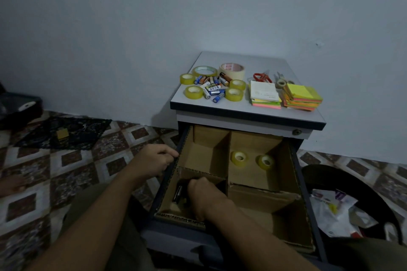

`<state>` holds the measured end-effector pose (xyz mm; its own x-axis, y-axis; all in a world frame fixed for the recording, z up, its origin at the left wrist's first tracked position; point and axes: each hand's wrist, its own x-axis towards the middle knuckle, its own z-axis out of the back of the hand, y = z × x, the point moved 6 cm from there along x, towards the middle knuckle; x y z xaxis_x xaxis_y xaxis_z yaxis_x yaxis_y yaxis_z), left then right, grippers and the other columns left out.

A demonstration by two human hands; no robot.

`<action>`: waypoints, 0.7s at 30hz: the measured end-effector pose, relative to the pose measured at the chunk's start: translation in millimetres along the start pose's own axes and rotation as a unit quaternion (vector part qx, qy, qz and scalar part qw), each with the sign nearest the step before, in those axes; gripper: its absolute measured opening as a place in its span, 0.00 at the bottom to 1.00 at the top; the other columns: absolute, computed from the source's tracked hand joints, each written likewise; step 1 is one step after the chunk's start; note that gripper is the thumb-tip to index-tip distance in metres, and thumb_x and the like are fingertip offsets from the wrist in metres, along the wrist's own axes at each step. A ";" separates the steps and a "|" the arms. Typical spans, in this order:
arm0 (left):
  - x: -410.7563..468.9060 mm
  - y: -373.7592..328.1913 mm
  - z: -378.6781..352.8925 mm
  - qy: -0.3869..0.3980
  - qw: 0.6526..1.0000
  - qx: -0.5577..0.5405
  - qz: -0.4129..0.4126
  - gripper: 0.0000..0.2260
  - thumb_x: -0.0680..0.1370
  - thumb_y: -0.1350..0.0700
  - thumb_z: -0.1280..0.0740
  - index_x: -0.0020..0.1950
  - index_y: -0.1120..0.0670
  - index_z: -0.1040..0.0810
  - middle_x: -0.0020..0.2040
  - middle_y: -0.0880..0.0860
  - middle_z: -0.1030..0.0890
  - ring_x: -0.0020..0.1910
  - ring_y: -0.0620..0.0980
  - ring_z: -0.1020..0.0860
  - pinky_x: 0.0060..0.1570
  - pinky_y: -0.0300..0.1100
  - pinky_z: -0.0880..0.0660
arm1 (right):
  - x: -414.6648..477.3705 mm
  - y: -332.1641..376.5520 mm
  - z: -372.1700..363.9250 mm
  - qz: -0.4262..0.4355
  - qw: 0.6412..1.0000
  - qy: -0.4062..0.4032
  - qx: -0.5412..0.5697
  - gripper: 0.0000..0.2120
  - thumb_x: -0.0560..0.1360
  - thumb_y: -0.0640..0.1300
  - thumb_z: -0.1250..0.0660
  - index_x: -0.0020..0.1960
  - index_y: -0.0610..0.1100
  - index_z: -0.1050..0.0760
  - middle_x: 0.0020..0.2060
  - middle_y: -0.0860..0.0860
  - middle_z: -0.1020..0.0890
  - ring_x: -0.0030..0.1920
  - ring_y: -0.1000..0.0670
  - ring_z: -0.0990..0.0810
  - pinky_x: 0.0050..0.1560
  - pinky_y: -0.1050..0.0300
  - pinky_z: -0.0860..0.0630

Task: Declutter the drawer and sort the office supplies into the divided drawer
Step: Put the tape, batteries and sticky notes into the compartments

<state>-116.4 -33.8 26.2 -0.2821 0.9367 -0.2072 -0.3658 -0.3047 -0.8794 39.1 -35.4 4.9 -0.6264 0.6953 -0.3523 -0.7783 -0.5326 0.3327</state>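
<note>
Head view.

A: Where are the two hands?

B: The left hand [154,159] is at the left side of the open dark metal drawer [296,174], with its fingers curled over the rim and gripping it. The right hand [203,193] is down inside the near-left compartment of the brown cardboard divider [228,156] that lines the drawer, knuckles up.

A: Is the right hand holding anything?

B: I cannot tell. Its fingers bend downward and are lost in shadow. A few dark cylindrical batteries [178,193] lie on the compartment floor just beside it, on its left.

A: What else is in the drawer?

B: Two small rolls of clear yellowish tape [239,157] sit apart from each other in the far-right compartment.

A: And on top?

B: On the grey-topped bench [246,66] above the drawer there is a heap of mixed batteries [212,88]. Four more small yellowish tape rolls [193,92] lie around it. Behind it are a larger thin clear tape ring [204,71] and a wide cream tape roll [231,70]. Further right lie red-handled scissors [261,77] and a white notepad [263,92] resting on pink and yellow sticky sheets. A stack of neon sticky notes [301,95] sits near the right edge.

A: Around the cabinet?

B: There is a brown-and-white patterned tile floor [72,160]. Just right of the drawer stands a black bin [326,171] holding crumpled paper and plastic.
</note>
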 end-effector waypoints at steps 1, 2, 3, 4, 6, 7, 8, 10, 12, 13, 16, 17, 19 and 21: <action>-0.3 0.1 -0.3 0.001 1.000 0.003 -0.003 0.09 0.81 0.61 0.37 0.49 0.53 0.17 0.31 0.52 0.25 0.33 0.50 0.27 0.37 0.45 0.30 | 0.1 1.3 -0.6 0.001 1.000 -0.002 -0.014 0.14 0.79 0.36 0.37 0.64 0.36 0.26 0.59 0.38 0.22 0.59 0.40 0.21 0.57 0.52 0.24; -0.5 0.0 -0.5 0.001 1.000 0.007 -0.006 0.09 0.81 0.60 0.36 0.48 0.52 0.17 0.31 0.52 0.25 0.33 0.50 0.27 0.37 0.46 0.30 | 0.3 2.8 -0.8 0.005 1.000 -0.005 -0.026 0.13 0.80 0.36 0.38 0.63 0.35 0.26 0.60 0.38 0.22 0.59 0.39 0.22 0.58 0.50 0.25; -0.8 -0.2 -0.6 0.000 1.000 0.011 -0.009 0.08 0.81 0.60 0.36 0.48 0.52 0.17 0.31 0.52 0.25 0.33 0.50 0.26 0.37 0.45 0.29 | -0.1 3.8 -0.7 0.010 0.999 -0.008 -0.037 0.13 0.80 0.36 0.39 0.63 0.35 0.26 0.60 0.37 0.22 0.60 0.39 0.22 0.59 0.49 0.25; -0.8 -0.4 -0.3 -0.003 1.000 0.016 -0.010 0.08 0.81 0.60 0.36 0.48 0.52 0.17 0.31 0.52 0.25 0.33 0.50 0.26 0.37 0.45 0.29 | 0.1 4.2 -0.8 0.015 0.999 -0.011 -0.047 0.13 0.80 0.36 0.40 0.63 0.35 0.26 0.60 0.37 0.23 0.60 0.39 0.22 0.59 0.48 0.25; -1.1 -1.9 0.1 -0.006 1.000 0.021 -0.011 0.09 0.81 0.60 0.36 0.48 0.52 0.17 0.31 0.52 0.25 0.33 0.50 0.26 0.36 0.44 0.28 | 0.4 4.1 0.0 0.026 0.998 -0.017 -0.055 0.12 0.79 0.35 0.38 0.62 0.36 0.26 0.58 0.38 0.22 0.58 0.39 0.22 0.58 0.49 0.23; -1.4 -3.1 -0.1 -0.006 1.000 0.022 -0.012 0.09 0.81 0.60 0.36 0.48 0.52 0.17 0.32 0.52 0.24 0.34 0.50 0.25 0.36 0.44 0.28 | 0.2 4.3 1.4 0.033 0.997 -0.020 -0.060 0.12 0.78 0.35 0.37 0.62 0.37 0.26 0.57 0.38 0.22 0.57 0.40 0.21 0.56 0.49 0.22; -2.4 -5.1 -0.1 -0.009 1.000 0.027 -0.012 0.08 0.81 0.59 0.36 0.48 0.52 0.17 0.34 0.52 0.22 0.36 0.50 0.24 0.37 0.43 0.28 | 0.9 3.9 2.9 0.039 0.997 -0.023 -0.065 0.12 0.78 0.36 0.36 0.61 0.37 0.26 0.56 0.38 0.21 0.55 0.40 0.20 0.55 0.50 0.22; -4.5 -12.7 1.2 -0.038 0.998 0.050 -0.026 0.07 0.81 0.58 0.35 0.47 0.51 0.17 0.40 0.51 0.18 0.42 0.49 0.20 0.39 0.41 0.26 | 1.2 3.3 9.8 0.049 0.997 -0.021 -0.064 0.14 0.77 0.38 0.34 0.62 0.39 0.27 0.55 0.39 0.21 0.52 0.42 0.20 0.51 0.51 0.20; -6.2 -26.8 6.6 -0.093 0.991 0.068 -0.065 0.06 0.80 0.58 0.34 0.46 0.52 0.18 0.40 0.51 0.17 0.41 0.49 0.20 0.39 0.40 0.26 | 1.6 -0.6 24.5 0.036 0.999 -0.024 -0.012 0.14 0.76 0.41 0.33 0.62 0.42 0.28 0.55 0.43 0.23 0.50 0.45 0.20 0.51 0.52 0.19; -6.4 -36.6 10.2 -0.120 0.985 0.079 -0.093 0.06 0.80 0.58 0.33 0.46 0.52 0.18 0.40 0.50 0.18 0.40 0.48 0.20 0.38 0.40 0.26 | 1.1 -2.9 36.1 0.028 0.999 -0.028 0.022 0.14 0.76 0.42 0.32 0.61 0.44 0.28 0.55 0.45 0.24 0.49 0.46 0.20 0.52 0.52 0.19; -2.2 -72.3 19.8 -0.160 0.969 0.081 -0.167 0.03 0.79 0.58 0.31 0.48 0.51 0.19 0.41 0.47 0.19 0.40 0.45 0.21 0.39 0.38 0.26 | -3.1 -5.8 89.9 0.050 0.993 -0.064 0.081 0.09 0.77 0.43 0.32 0.56 0.47 0.25 0.50 0.50 0.20 0.46 0.51 0.18 0.49 0.55 0.18; 1.2 -84.5 22.8 -0.168 0.965 0.078 -0.183 0.03 0.78 0.58 0.31 0.49 0.51 0.19 0.41 0.46 0.19 0.40 0.44 0.22 0.39 0.36 0.26 | -5.1 -7.4 111.2 0.059 0.992 -0.079 0.084 0.07 0.77 0.43 0.33 0.55 0.47 0.24 0.48 0.51 0.20 0.46 0.53 0.18 0.47 0.56 0.18; 8.5 -110.5 28.3 -0.178 0.957 0.093 -0.208 0.04 0.77 0.57 0.29 0.51 0.49 0.19 0.42 0.42 0.21 0.40 0.41 0.23 0.39 0.31 0.29 | -8.1 -14.5 153.3 0.068 0.986 -0.121 0.091 0.05 0.78 0.43 0.33 0.54 0.49 0.24 0.48 0.53 0.20 0.46 0.55 0.19 0.46 0.61 0.21; 20.4 -133.8 31.6 -0.170 0.950 0.125 -0.228 0.06 0.76 0.55 0.28 0.53 0.49 0.19 0.45 0.42 0.20 0.44 0.42 0.24 0.38 0.30 0.31 | -4.6 -28.7 189.6 0.066 0.977 -0.187 0.074 0.07 0.77 0.43 0.33 0.55 0.48 0.22 0.49 0.54 0.19 0.48 0.56 0.21 0.46 0.64 0.26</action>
<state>-101.2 20.6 153.2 -0.2981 0.8844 0.3592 -0.7067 0.0485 -0.7058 72.6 68.2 162.9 -0.6397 0.7677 0.0385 -0.6590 -0.5735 0.4865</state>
